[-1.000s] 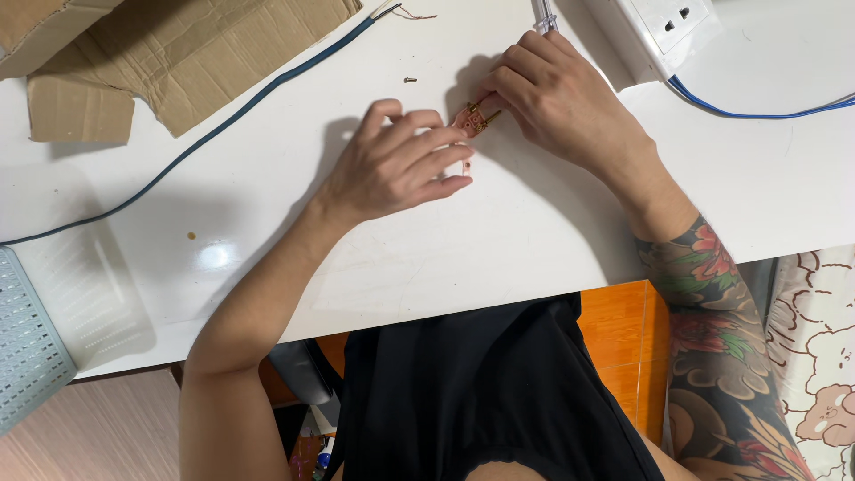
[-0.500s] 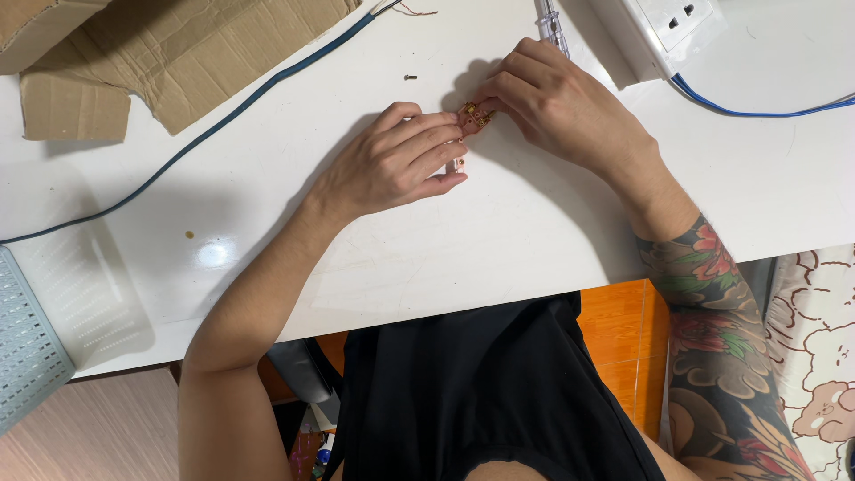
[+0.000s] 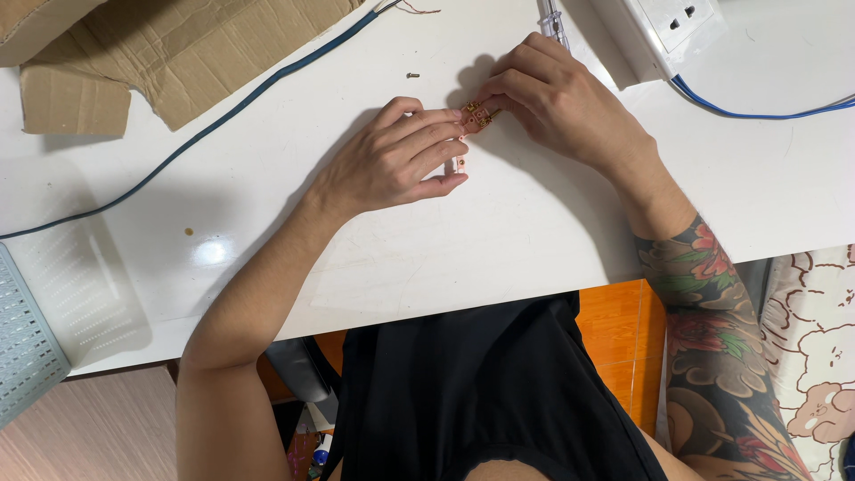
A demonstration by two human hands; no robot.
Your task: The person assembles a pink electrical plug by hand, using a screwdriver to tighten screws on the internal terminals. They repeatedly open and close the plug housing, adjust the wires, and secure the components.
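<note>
Both of my hands meet over the white table (image 3: 499, 240). My left hand (image 3: 396, 158) lies palm down, its fingertips pinching a small brown part with brass screw terminals (image 3: 477, 114). My right hand (image 3: 557, 98) curls over the same part from the right, fingers closed on it. A small white piece (image 3: 460, 164) peeks out under my left fingers. Most of the part is hidden by the fingers.
A white socket strip (image 3: 663, 27) with a blue cable (image 3: 757, 111) sits at the top right. A screwdriver (image 3: 552, 16) lies above my right hand. A loose screw (image 3: 413, 75), a dark cable (image 3: 223, 120), torn cardboard (image 3: 187, 49) and a grey basket (image 3: 22, 356) lie to the left.
Both hands have shifted slightly and drawn closer around the small part; my left fingers now reach up to it.
</note>
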